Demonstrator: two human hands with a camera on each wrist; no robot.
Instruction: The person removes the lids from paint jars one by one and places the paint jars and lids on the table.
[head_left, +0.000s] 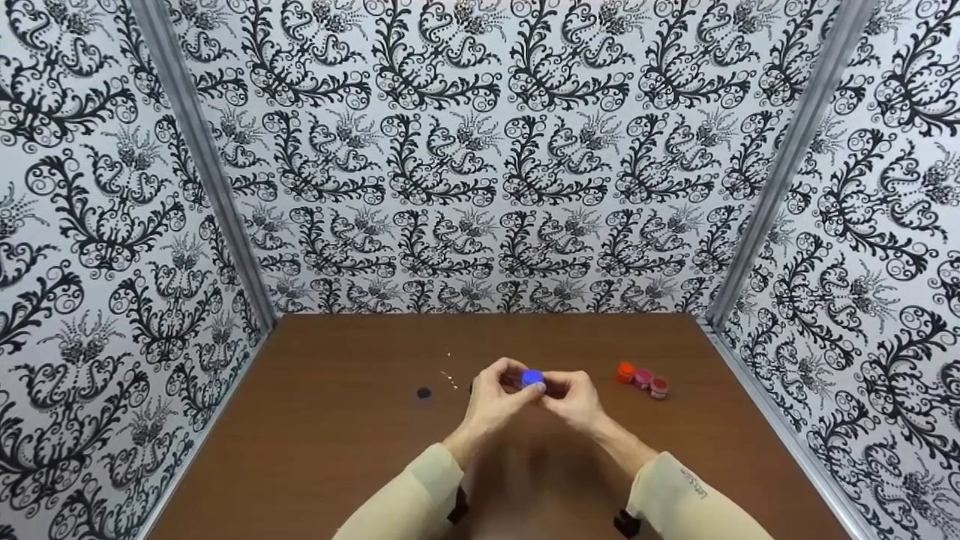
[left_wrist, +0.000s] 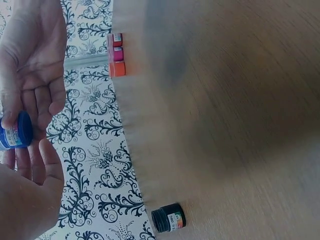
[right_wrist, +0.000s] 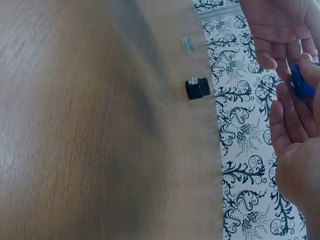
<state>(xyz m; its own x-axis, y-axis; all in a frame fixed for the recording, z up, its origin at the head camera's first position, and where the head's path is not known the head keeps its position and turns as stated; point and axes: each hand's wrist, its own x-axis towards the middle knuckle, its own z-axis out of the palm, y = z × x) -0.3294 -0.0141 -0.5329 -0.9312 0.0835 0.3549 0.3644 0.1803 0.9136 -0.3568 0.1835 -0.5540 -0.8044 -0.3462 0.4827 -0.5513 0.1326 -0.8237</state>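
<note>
1. I see the left grip (head_left: 491,396) and the right grip (head_left: 579,403) both pinching the blue jar (head_left: 532,376), above the surface (head_left: 337,435).
2. Opening it seems the present step.
3. Next move probably needs steady twisting.

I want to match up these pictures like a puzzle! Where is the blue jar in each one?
Head: the blue jar is just below and right of the middle, between the left hand and right hand.
Left wrist: blue jar at the left edge, about halfway down.
Right wrist: blue jar at the right edge, above halfway, partly hidden.
Shared landmark: the black-and-white patterned wall.
</note>
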